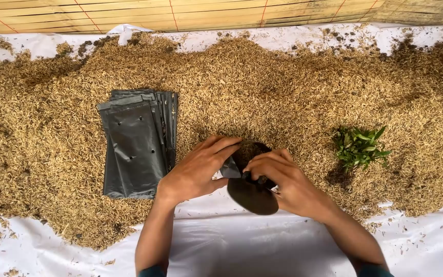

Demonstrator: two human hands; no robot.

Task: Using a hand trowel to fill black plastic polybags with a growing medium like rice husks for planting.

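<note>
Both hands, left hand (pixel 197 172) & right hand (pixel 278 179), hold a black grow bag (pixel 252 195) open mid-frame, likely the filling step; next probably needs rice husk (pixel 283 87) scooped in.

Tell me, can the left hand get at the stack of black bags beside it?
Probably yes: the stack of black bags lies uncovered just beside the left hand, though that hand now holds the small black bag.

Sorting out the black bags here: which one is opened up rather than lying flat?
The bag held between both hands, left hand and right hand. Its mouth is spread open; the others lie flat in a stack to the left.
</note>
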